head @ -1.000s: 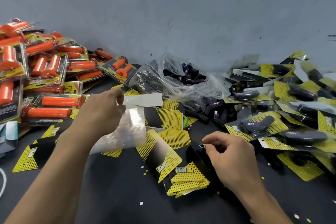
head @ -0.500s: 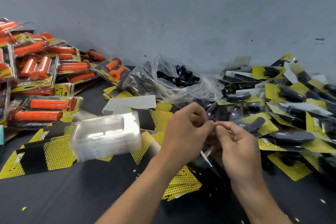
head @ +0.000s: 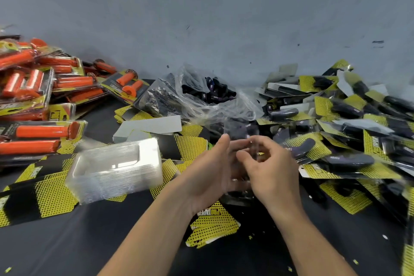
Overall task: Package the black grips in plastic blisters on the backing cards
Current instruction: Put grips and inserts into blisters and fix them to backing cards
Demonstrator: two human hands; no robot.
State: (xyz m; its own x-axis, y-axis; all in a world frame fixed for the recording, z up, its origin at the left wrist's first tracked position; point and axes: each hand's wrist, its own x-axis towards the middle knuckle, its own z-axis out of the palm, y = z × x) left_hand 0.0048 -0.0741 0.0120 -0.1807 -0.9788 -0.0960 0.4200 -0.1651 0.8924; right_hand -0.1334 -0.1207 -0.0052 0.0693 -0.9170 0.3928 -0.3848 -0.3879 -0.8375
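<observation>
Your hands meet low over the cards (head: 212, 222). The right hand (head: 272, 170) pinches a clear blister (head: 255, 149) with curled fingers. The left hand (head: 212, 172) cups it from the side; blur hides whether it grips. The grips (head: 210, 94) lie straight ahead, jumbled in the open bag (head: 244, 105), about equally near both hands.

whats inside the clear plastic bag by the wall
Black grips with purple markings show through the top of the clear plastic bag. The crumpled, shiny plastic hides the lower part, so what lies at the bottom, and how many grips there are, cannot be seen.
</observation>
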